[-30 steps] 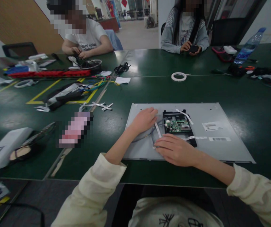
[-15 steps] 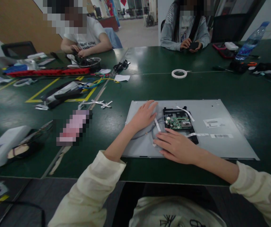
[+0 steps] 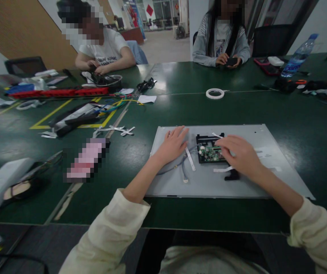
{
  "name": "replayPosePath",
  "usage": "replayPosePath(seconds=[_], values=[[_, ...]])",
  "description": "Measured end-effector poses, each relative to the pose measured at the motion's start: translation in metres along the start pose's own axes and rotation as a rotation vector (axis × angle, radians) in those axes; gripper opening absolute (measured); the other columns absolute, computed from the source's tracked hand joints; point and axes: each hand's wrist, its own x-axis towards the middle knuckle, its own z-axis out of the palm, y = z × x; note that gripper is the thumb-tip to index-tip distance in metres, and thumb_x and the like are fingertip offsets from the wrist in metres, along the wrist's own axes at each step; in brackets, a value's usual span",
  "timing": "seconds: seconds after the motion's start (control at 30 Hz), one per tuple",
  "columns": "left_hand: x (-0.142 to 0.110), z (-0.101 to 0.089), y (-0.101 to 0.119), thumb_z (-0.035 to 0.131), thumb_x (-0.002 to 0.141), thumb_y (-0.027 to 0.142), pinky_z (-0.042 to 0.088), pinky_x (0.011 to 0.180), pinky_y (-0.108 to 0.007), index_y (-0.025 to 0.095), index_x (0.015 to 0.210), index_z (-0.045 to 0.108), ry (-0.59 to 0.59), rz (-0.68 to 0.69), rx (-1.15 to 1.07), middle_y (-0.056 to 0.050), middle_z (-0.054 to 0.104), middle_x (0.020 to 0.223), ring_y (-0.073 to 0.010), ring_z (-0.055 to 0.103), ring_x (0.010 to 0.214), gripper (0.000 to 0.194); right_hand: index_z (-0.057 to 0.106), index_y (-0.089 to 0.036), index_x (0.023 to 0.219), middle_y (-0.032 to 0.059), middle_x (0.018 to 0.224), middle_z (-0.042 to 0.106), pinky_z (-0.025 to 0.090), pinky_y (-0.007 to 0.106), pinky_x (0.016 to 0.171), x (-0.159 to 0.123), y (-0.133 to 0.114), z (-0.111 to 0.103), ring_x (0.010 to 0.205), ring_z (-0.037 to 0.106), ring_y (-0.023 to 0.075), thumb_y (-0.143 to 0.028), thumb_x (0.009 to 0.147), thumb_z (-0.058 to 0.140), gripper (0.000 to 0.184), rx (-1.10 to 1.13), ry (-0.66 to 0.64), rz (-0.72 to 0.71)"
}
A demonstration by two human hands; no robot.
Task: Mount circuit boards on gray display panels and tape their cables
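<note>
A flat grey metal panel (image 3: 197, 188) lies on the table before me. On it sits a black plastic bracket (image 3: 209, 136) bearing a green circuit board (image 3: 210, 153). My left hand (image 3: 172, 146) rests flat on the panel's left part, fingers spread, beside a white tape strip (image 3: 190, 159) that crosses a grey cable (image 3: 183, 170). Over the board's right side is my right hand (image 3: 241, 156), its fingers bent and thumb apart, with nothing visible between them. It partly covers the bracket, a lower tape strip (image 3: 220, 170), an upper strip (image 3: 217, 135) and the panel's labels.
A tape roll (image 3: 215, 94) lies behind the panel. To the left are a phone (image 3: 86, 158), crossed tape pieces (image 3: 120, 130), a white device (image 3: 6, 184) and wired parts (image 3: 79, 116). A water bottle (image 3: 299, 57) stands far right. Two people sit across the table.
My right hand has moved up and right, from the cable and tape to the circuit board's right side. The cable's end is now uncovered. My left hand has stayed on the panel.
</note>
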Motion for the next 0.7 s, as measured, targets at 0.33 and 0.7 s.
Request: replayPosePath(seconds=[0.33,0.7], values=[[0.002,0.003,-0.003,0.036,0.094,0.028,0.029,0.107,-0.044,0.017,0.137,0.033,-0.018,0.023,-0.007,-0.015,0.037,0.144,-0.0264,0.036,0.132,0.044,0.067,-0.019,0.069,-0.0003,0.079,0.066,0.042,0.026,0.076,-0.011,0.061,-0.009,0.077,0.060,0.0132,-0.015,0.080,0.041,0.029,0.109,-0.170,0.429],[0.001,0.001,-0.002,0.036,0.094,0.030,0.027,0.108,-0.044,0.015,0.140,0.028,-0.020,-0.006,0.025,-0.015,0.035,0.145,-0.0260,0.035,0.132,0.049,0.067,-0.021,0.061,-0.0016,0.073,0.066,0.039,0.027,0.073,-0.009,0.060,-0.018,0.071,0.058,0.0136,-0.016,0.080,0.041,0.032,0.009,-0.394,0.528]])
